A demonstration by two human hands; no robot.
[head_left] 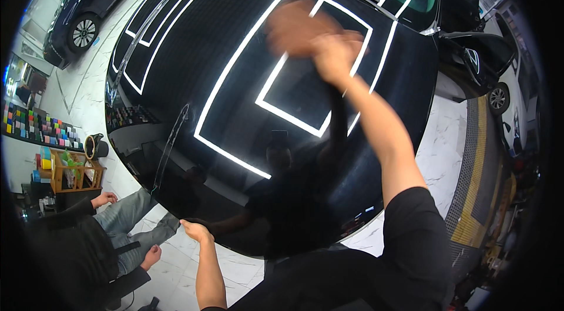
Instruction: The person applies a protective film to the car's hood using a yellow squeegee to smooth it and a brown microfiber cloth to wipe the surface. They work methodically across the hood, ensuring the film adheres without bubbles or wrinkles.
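Observation:
A glossy black car hood [235,152] fills the middle of the head view, with bright white light outlines mirrored in it. My right arm stretches far across the panel. At its end my right hand [338,55] is closed on a brown cloth [296,26], pressed to the hood near the windshield; both are smeared by motion. At the hood's near edge, left of my body, is my left hand [198,232]. Its fingers are bent together against that edge, and their undersides are hidden. A thin wrinkled line [170,146] runs along the hood's left front; I cannot tell what it is.
Close by on the left stands another person in jeans [126,223]. Behind them are a wooden rack [64,173] and rows of colour samples [41,126]. A dark car [88,8] is at far left. The hood's car has an open door [479,58]; floor grating [470,193] runs right.

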